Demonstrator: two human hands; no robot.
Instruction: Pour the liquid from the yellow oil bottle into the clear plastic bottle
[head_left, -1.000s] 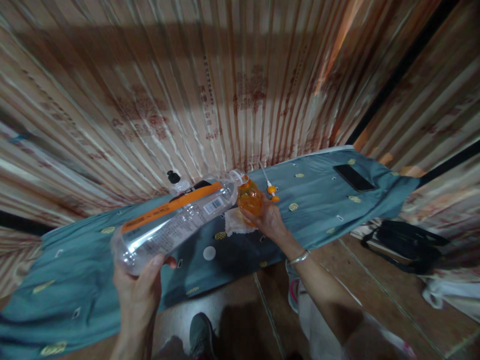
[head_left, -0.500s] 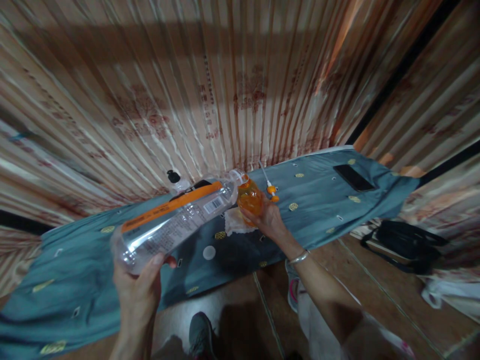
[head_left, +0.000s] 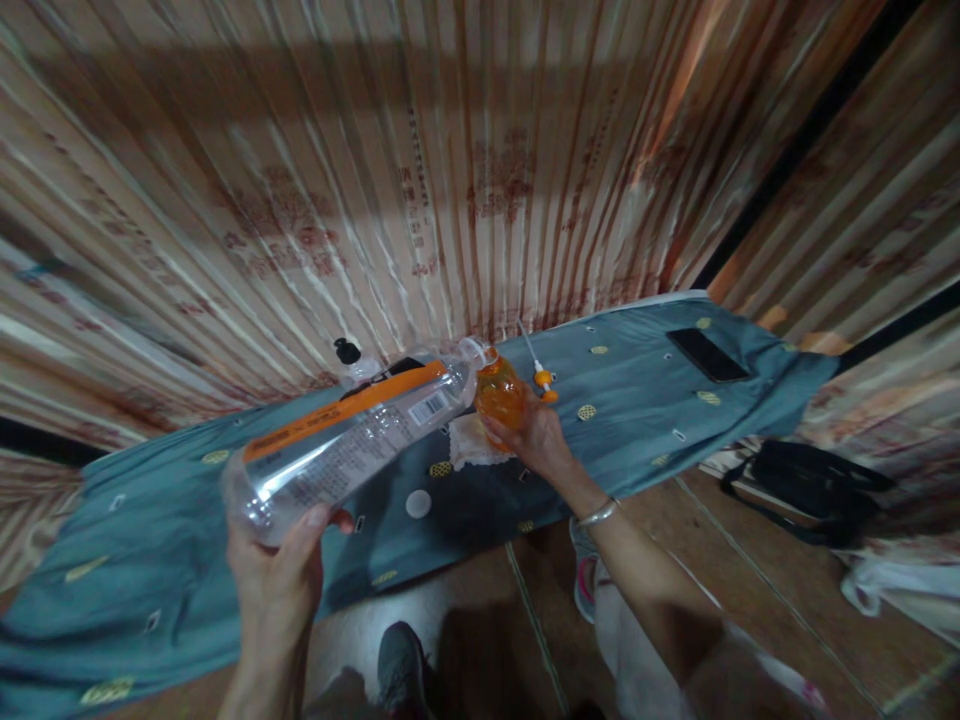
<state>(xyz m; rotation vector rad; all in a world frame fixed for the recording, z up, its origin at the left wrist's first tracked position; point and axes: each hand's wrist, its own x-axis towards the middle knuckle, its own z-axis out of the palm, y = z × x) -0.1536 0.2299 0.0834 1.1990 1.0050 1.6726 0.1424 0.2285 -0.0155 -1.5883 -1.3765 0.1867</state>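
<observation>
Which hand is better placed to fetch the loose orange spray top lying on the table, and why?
Right, probably. The right hand grips the small orange bottle beside the spray top. The left hand holds the big clear bottle tilted, farther away.

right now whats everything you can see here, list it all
large clear plastic bottle with orange label: 1, tipped, mouth at the small bottle, in left hand
small orange plastic bottle: 1, on the board, in right hand
white cloth: 1, under the small bottle
orange and white pump nozzle: 1, lying right of the small bottle
white bottle cap: 1, on the board near its front edge
black phone: 1, right end of the board
black-capped bottle: 1, behind the large bottle
blue-grey patterned ironing board: 1, along the curtain
striped curtain: behind
black bag: 1, floor right
left hand: grips large bottle's base
right hand: steadies small bottle
</observation>
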